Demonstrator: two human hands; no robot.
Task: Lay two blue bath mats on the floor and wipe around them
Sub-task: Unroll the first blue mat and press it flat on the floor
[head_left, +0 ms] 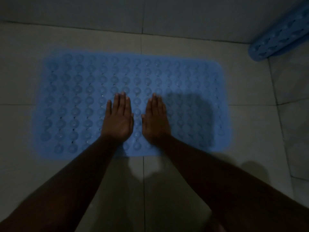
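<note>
With two hands (136,121) flat, one mat (75,97).

Dimly lit room. Floor of large pale square tiles (184,173) with thin dark grout lines; pale tiled wall (100,9) along the far edge, second wall (294,101) at right, meeting in a corner.

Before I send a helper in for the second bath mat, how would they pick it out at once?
Start at the blue mat lying flat on the tiled floor under both hands. Look to the far right corner by the wall: the second mat leans there. Unlike the flat one, it is rolled up.
</note>
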